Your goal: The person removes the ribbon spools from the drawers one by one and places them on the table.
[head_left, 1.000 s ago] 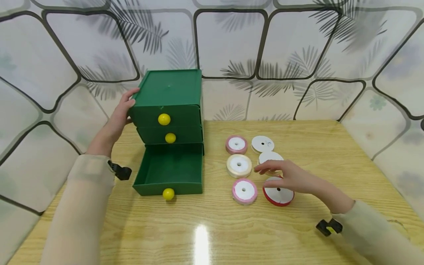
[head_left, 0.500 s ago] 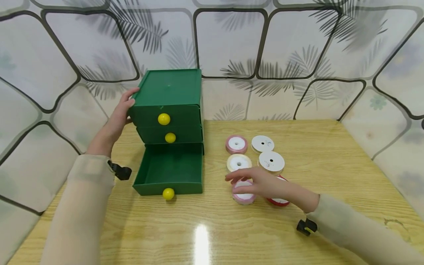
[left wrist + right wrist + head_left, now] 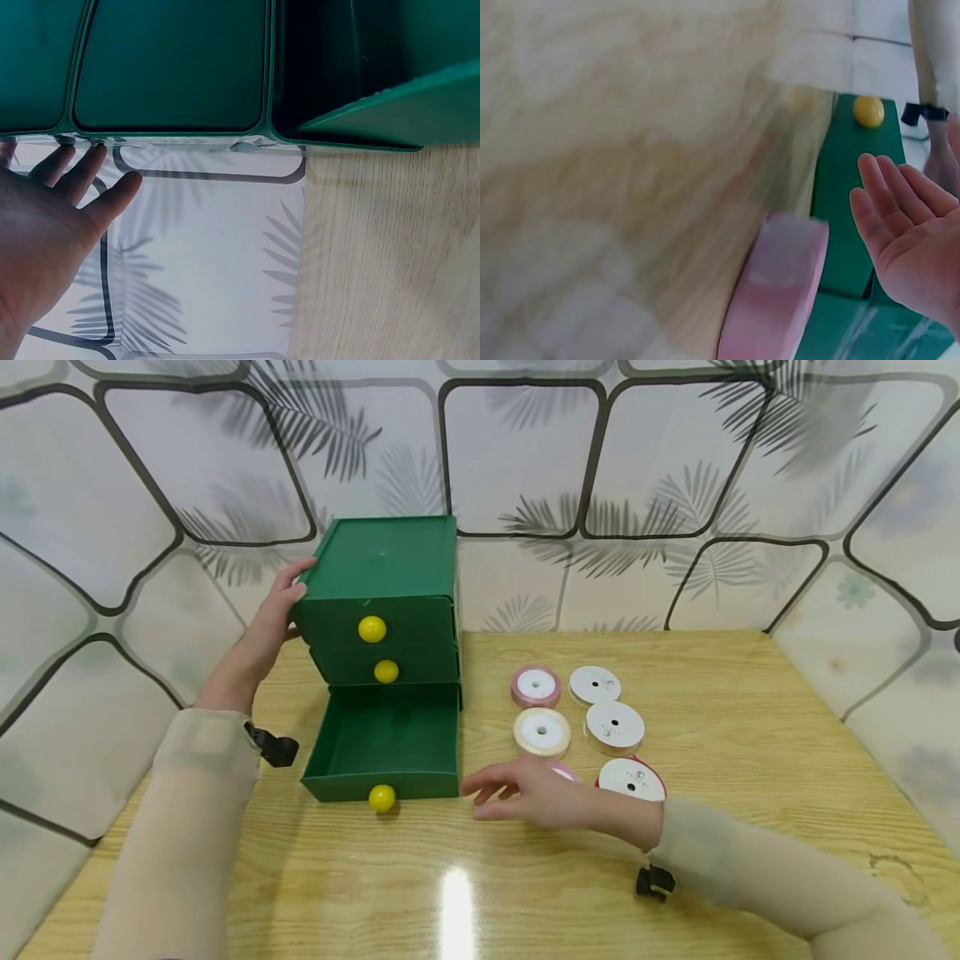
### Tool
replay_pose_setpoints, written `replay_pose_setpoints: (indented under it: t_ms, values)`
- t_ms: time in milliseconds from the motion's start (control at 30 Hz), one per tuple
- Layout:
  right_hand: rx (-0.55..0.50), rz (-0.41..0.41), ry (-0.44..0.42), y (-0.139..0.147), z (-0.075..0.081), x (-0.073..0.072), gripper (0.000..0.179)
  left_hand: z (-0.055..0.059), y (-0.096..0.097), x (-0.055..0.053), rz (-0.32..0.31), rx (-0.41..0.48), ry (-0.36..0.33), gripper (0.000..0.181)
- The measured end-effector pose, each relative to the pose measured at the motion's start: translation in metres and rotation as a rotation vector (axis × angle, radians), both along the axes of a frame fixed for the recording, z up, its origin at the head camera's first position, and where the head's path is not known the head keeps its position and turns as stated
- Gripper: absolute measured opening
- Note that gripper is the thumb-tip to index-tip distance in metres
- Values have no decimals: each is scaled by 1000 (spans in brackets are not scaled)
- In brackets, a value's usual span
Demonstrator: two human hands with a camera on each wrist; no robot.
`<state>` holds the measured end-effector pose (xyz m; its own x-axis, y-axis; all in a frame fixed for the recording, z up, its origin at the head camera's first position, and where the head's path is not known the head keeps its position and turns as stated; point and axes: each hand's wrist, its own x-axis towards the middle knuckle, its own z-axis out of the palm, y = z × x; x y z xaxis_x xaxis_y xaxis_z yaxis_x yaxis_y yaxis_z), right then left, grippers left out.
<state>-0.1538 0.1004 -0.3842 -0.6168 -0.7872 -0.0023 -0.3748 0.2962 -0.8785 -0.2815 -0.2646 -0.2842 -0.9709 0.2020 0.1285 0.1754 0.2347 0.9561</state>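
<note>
My left hand (image 3: 258, 631) rests on the left side of a green drawer cabinet (image 3: 386, 560) with yellow knobs. Its fingers (image 3: 82, 172) stretch along the cabinet's side in the left wrist view. The cabinet's bottom drawer (image 3: 352, 787) is pulled out, and its inside is bare; the two upper drawers are closed. Just right of that drawer's front corner hovers my right hand (image 3: 532, 793), palm bare and fingers loosely extended in the right wrist view. A pink ribbon spool (image 3: 776, 292) lies on the table beneath it, mostly hidden by the hand in the head view.
Right of the cabinet lie more ribbon spools: a dusty-pink one (image 3: 536, 686), a cream one (image 3: 542, 732), two white ones, the nearer of them (image 3: 615, 727), and a red-edged one (image 3: 632, 778). A patterned cloth (image 3: 517, 452) stands behind the wooden table (image 3: 337, 885).
My right hand has moved left, from over the red-edged spool past the pink spool to beside the open drawer. The left hand, cabinet and spools have stayed in place.
</note>
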Motion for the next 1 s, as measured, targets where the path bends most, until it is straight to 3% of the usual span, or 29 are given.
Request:
replay_pose_setpoints:
  t_ms: [200, 600, 1000]
  values:
    - [-39, 18, -97, -18, -5, 6, 36, -1, 1, 0, 1, -12, 11, 59]
    - [24, -5, -170, -52, -15, 15, 44, -1, 0, 1, 4, -12, 9, 59]
    - [37, -88, -286, -79, -19, 13, 43, 1, 1, 2, -4, -11, 5, 59]
